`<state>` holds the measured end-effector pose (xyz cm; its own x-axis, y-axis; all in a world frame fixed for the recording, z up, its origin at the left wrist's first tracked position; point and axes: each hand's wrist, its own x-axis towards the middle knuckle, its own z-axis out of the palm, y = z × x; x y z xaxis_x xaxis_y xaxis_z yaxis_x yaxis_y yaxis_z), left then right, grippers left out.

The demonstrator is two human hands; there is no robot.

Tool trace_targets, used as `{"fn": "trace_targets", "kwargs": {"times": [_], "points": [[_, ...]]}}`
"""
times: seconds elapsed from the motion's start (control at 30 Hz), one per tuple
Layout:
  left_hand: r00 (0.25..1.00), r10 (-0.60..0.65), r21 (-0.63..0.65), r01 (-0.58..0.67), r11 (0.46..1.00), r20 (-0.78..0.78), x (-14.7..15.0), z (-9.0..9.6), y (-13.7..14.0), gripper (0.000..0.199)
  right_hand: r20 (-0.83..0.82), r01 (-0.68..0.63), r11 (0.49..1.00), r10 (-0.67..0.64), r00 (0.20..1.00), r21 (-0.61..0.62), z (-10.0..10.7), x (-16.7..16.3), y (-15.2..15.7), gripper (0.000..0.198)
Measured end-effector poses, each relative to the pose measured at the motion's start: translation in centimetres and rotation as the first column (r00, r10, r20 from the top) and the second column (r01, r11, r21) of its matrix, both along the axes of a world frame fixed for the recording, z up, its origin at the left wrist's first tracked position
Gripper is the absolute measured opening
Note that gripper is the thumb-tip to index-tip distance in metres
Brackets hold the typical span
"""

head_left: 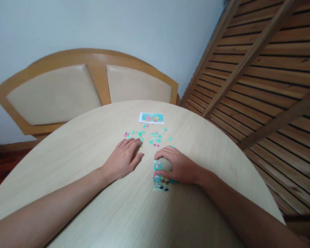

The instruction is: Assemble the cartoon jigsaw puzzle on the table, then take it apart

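A partly joined jigsaw puzzle [157, 182] lies on the round table near me, showing cartoon figures on a turquoise ground. My right hand [179, 165] curves over it, thumb on the picture and fingertips at its upper left edge; the palm hides its right part. My left hand [125, 155] rests palm down on the table to the left, fingers stretched out. Loose jigsaw pieces [136, 133] lie just beyond its fingertips, some partly covered by them. Another group of loose pieces [155, 137] is spread beyond my right hand.
A printed reference picture [152, 118] with cartoon figures lies toward the far edge of the pale wooden table [98, 213]. Behind the table stands a padded wooden chair back [93, 57] against a light wall. A slatted wooden panel [248, 69] rises at the right.
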<state>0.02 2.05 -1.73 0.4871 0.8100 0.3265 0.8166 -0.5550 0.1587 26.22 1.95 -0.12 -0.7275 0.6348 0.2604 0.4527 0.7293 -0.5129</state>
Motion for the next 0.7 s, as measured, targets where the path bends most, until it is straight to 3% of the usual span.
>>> {"fn": "trace_targets", "kwargs": {"times": [0.3, 0.53, 0.7], "points": [[0.986, -0.166, -0.029, 0.166, 0.986, 0.014, -0.02, 0.23, -0.02, 0.037, -0.011, -0.013, 1.000, 0.013, 1.000, 0.007, 0.11, -0.14, 0.06, 0.037], [0.987, 0.163, 0.085, -0.163, 0.983, 0.009, -0.03, -0.21, -0.15, 0.042, -0.008, -0.015, 1.000, 0.015, 1.000, 0.005, 0.24, -0.14, 0.03, 0.035], [0.987, 0.160, 0.013, -0.160, 0.987, -0.007, -0.01, -0.28, -0.12, 0.044, -0.005, -0.018, 1.000, 0.018, 1.000, 0.007, 0.20, -0.08, 0.06, 0.036]]}}
